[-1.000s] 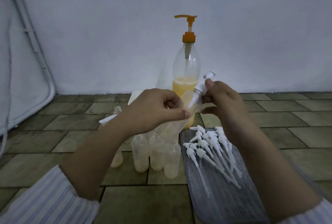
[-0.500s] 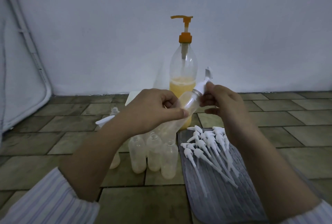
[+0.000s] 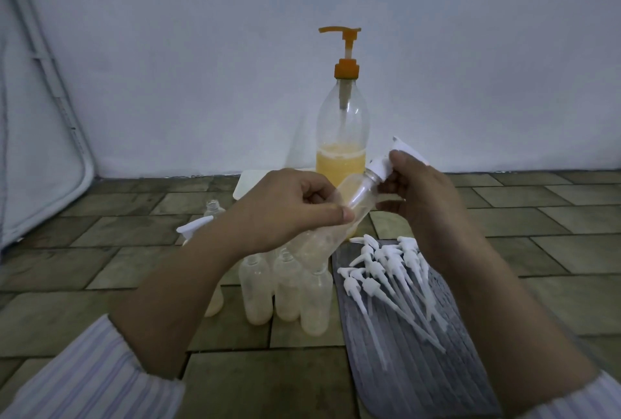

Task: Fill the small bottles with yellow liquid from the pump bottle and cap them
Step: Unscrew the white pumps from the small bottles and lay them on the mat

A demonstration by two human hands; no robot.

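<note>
Hands still grip small bottle (image 3: 349,197) and white cap (image 3: 381,168), nozzle now turned rightward.

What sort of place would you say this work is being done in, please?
Probably an informal home workspace on the floor, not a factory line: the bottles stand on worn floor tiles against a plain white wall, with spare pump caps laid on a grey ribbed mat.

white pump cap (image 3: 383,166) turned further on small bottle (image 3: 353,197), nozzle now hidden behind right hand (image 3: 423,197)
</note>
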